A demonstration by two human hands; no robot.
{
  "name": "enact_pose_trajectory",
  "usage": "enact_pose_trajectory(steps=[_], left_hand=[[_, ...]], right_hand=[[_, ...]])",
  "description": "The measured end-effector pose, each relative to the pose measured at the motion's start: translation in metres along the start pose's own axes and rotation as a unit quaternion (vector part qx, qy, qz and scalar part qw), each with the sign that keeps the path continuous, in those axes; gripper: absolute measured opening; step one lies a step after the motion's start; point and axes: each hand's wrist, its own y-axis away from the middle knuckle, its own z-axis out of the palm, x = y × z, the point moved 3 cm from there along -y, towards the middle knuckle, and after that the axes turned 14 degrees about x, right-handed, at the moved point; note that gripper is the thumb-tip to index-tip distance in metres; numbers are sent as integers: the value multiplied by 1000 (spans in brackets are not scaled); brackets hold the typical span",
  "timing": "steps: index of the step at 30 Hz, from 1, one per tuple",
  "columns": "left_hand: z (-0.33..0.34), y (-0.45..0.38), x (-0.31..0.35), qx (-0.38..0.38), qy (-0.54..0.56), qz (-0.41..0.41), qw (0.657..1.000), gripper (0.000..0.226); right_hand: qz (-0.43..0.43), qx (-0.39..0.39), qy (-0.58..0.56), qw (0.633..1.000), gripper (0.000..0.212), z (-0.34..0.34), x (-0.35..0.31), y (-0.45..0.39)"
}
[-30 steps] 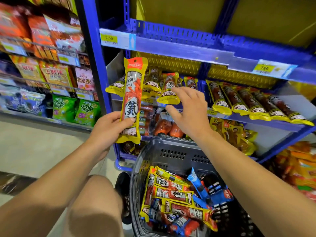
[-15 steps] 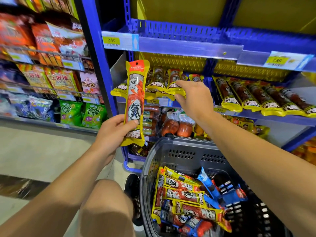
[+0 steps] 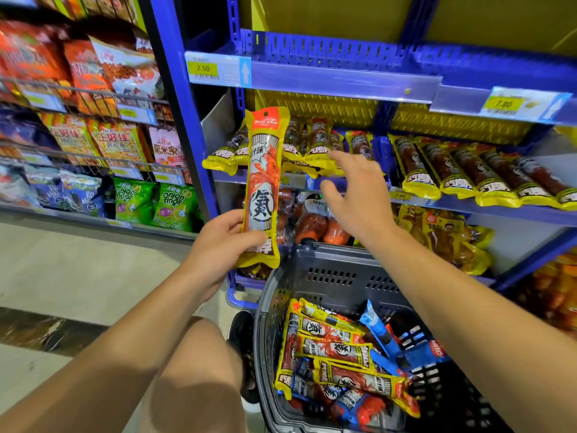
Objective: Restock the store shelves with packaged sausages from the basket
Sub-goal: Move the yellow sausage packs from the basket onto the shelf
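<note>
Blue steel store shelving (image 3: 199,170) filled the far side of the head view, with a snack rack (image 3: 93,101) at the left and a grey basket (image 3: 331,276) near, below the arms. The left hand (image 3: 218,245) held one yellow packaged sausage (image 3: 263,185) upright by its lower end, thumb and fingers curled round it, in front of the middle shelf. The right hand (image 3: 356,195) hovered with its fingers spread and held nothing, just before the shelved packs (image 3: 318,145). More packs (image 3: 337,348) lay loose in the basket.

Risk, as judged: several shelved packs overhung the shelf lip, so a brush from the spread right hand could tip them into the basket or onto the floor. The held pack, gripped only at its base, could flop or slip. Its red-and-white print differed from the darker packs beside it, so it might be put in the wrong row.

Legible writing: price tags "2.50" (image 3: 203,68) and "7.80" (image 3: 503,104); a lower tag "2.50" (image 3: 399,195); green bags marked "onion rings" (image 3: 175,200). Chinese characters on the packs were not reliably readable.
</note>
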Motion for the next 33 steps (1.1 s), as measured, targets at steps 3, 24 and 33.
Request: enact_pose_trajectory(steps=[3,24,33], left_hand=[[19,12,0,-37,-35,35,998,41],[68,-22,71,59,-442,410,795,61],[79,-50,75,73,-523,417,740,67]], right_hand=[[147,-53,-166,974,43,-8,-8,36],[272,-44,-145,950,46,-41,55,-27],[192,-53,7,980,40,-20,44,-77]])
